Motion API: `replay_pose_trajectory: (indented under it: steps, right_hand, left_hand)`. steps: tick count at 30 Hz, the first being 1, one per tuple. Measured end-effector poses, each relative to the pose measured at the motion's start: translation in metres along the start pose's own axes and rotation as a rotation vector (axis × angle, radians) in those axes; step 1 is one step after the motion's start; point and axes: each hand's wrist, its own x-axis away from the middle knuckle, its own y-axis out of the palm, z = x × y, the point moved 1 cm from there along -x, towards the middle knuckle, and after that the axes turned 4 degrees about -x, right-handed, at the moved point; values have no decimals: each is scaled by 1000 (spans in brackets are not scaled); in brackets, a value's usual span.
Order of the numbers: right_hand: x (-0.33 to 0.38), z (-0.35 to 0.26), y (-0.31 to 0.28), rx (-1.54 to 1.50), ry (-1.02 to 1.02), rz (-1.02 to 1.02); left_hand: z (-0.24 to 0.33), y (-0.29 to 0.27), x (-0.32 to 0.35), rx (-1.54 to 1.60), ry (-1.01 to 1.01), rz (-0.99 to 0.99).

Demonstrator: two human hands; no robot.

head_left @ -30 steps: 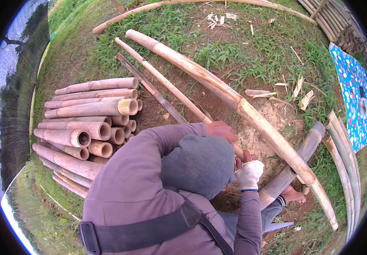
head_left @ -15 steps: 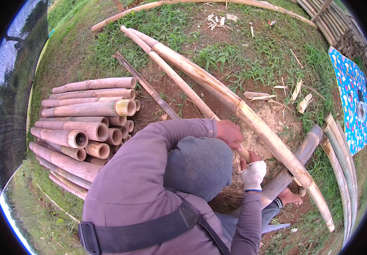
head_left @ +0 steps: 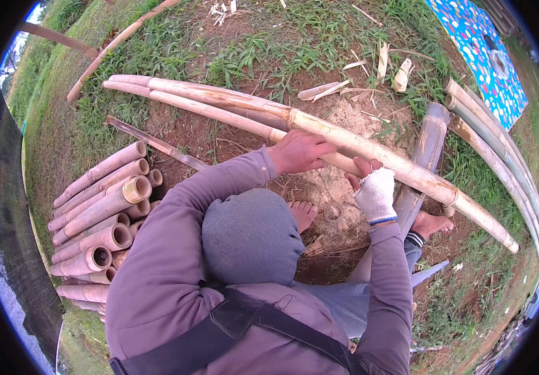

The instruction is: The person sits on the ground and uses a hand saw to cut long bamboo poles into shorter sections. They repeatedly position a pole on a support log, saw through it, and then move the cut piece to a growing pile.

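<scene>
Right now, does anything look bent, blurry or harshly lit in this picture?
Head view: the thick pole bows, perhaps partly lens bending; head view: blue fringing round the rim; head view: soft light, no hard shadows, left hand and right hand fairly sharp.

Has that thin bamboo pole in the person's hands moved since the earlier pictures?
Yes: the thin bamboo pole has moved toward the thick bamboo pole, and now lies close beside it.
</scene>
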Motion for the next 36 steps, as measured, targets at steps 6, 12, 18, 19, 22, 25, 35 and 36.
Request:
replay_pose_trajectory:
  steps: [6, 12, 18, 19, 22, 25, 35, 36]
  right_hand:
    - [-8, 4, -43, 58, 144, 242]
    - [190, 85, -63, 40, 765, 312]
    - [462, 154, -40, -156, 1508, 296]
    - [482, 155, -28, -145, 1486, 279]
    - [652, 161, -11, 24, 1377, -68]
    - [628, 144, 51, -25, 1400, -82]
    - [556, 167, 39, 8, 1313, -399]
    - [558, 168, 46, -1, 1308, -395]
  left_hand:
    - [-6, 6, -42, -162, -15, 161]
    - [-2, 8, -39, -155, -34, 146]
    - [5, -5, -39, -329, 1, 28]
    - [6, -10, -35, -382, -11, 6]
    - [7, 19, -57, -303, 26, -6]
    - [23, 20, -62, -406, 52, -38]
    - [24, 13, -57, -582, 19, -152]
    - [23, 10, -55, -594, 16, -161]
